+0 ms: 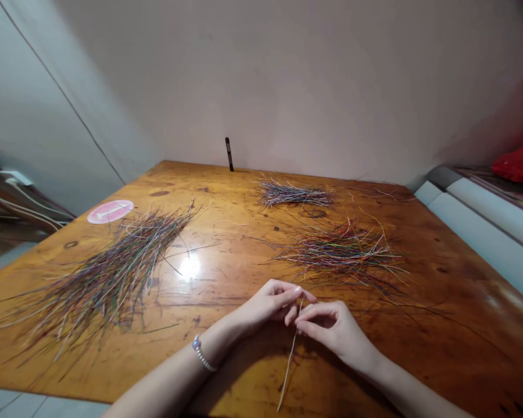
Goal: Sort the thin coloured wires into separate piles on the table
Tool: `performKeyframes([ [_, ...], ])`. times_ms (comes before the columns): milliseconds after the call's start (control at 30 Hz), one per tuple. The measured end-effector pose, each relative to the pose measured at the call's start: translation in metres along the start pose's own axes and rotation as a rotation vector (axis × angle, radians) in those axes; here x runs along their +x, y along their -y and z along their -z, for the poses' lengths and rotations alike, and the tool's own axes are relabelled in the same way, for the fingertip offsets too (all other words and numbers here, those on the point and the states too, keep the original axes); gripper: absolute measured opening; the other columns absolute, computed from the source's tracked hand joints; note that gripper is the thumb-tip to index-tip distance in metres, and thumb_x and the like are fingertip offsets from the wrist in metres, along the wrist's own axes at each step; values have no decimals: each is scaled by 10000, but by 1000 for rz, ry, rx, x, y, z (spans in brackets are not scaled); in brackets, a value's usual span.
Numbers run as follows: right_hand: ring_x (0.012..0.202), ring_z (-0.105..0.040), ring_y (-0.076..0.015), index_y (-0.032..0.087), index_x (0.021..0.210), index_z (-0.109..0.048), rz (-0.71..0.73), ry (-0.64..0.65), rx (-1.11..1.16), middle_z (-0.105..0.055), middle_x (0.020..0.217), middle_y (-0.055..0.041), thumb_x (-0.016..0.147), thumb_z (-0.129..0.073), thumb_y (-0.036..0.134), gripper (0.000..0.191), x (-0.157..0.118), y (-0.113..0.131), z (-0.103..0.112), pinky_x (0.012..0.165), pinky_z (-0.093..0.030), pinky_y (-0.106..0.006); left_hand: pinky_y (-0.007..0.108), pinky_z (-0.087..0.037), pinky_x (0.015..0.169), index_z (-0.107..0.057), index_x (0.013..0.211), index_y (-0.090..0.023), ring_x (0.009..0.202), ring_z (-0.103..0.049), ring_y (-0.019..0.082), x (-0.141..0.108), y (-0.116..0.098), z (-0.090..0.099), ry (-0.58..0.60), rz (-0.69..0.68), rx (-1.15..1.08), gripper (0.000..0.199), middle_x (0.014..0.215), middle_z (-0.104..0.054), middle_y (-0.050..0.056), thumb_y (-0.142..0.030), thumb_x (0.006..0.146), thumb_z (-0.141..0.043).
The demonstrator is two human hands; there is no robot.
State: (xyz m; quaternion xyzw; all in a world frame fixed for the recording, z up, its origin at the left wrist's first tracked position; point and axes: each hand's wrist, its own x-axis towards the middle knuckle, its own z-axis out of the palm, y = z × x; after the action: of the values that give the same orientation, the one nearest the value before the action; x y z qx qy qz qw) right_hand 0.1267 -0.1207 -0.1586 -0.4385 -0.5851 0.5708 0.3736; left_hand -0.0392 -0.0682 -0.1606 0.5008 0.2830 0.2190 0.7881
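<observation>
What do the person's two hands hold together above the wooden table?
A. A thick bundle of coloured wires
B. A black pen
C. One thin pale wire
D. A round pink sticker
C. One thin pale wire runs down from between the left hand and the right hand, while the coloured wires lie apart in piles.

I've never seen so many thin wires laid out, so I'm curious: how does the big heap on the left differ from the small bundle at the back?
The left heap is far larger than the back bundle. The heap fans out loosely on a long diagonal, while the bundle lies compact, running across the wooden table. Both are thin multicoloured wires.
</observation>
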Motion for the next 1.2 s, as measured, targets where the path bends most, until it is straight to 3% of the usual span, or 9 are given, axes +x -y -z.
performKeyframes([
  [133, 824, -659, -206, 199, 744, -755, -4, -3, -24, -744, 820, -48, 764, -668, 260, 109, -3, -2, -3, 786, -489, -322, 202, -208, 460, -692, 904, -96, 446, -335, 67, -1, 2, 1, 6, -45, 29, 371, 475, -477, -26, -440, 848, -567],
  [300, 636, -625, -152, 171, 734, -692, -76, -85, -15, -690, 675, -28, 763, -670, 287, 122, -5, -2, -2, 621, -483, -259, 212, -154, 439, -631, 762, -108, 443, -289, 61, -2, 3, 4, -1, -37, -14, 335, 512, -454, -33, -436, 822, -595],
  [400, 626, -588, -116, 173, 709, -614, -27, -178, 30, -649, 675, -7, 771, -671, 311, 162, -3, 1, 2, 614, -469, -223, 221, -138, 440, -614, 726, -114, 451, -258, 65, -3, 1, 3, 4, 17, -7, 336, 495, -381, -54, -439, 813, -604],
  [567, 584, -542, -92, 174, 842, -613, -29, -261, 178, -619, 711, 4, 748, -694, 357, 221, 2, 5, 8, 531, -451, -196, 225, -132, 447, -641, 746, -103, 442, -241, 60, -6, -1, -1, 65, 66, 46, 358, 471, -330, -70, -454, 805, -610],
  [800, 598, -570, -103, 161, 777, -661, -76, -233, 178, -649, 688, -12, 710, -736, 339, 205, 1, 1, 11, 568, -467, -211, 220, -155, 442, -660, 762, -96, 430, -258, 59, -8, -3, -1, 146, 104, 108, 326, 451, -325, -73, -410, 825, -601],
  [1100, 628, -591, -113, 177, 744, -629, 44, -325, 50, -636, 680, -3, 771, -676, 309, 143, 2, -2, 15, 613, -490, -220, 204, -158, 430, -612, 830, -118, 447, -261, 65, -5, -2, 1, -42, 30, 81, 360, 495, -344, -75, -468, 857, -531],
  [1200, 730, -613, -140, 194, 761, -630, 160, -357, -82, -642, 781, -26, 798, -649, 269, 86, -1, -4, 16, 630, -497, -233, 212, -145, 431, -601, 763, -122, 438, -247, 68, -6, -3, 2, -60, 47, 103, 385, 469, -320, -78, -488, 853, -521],
])
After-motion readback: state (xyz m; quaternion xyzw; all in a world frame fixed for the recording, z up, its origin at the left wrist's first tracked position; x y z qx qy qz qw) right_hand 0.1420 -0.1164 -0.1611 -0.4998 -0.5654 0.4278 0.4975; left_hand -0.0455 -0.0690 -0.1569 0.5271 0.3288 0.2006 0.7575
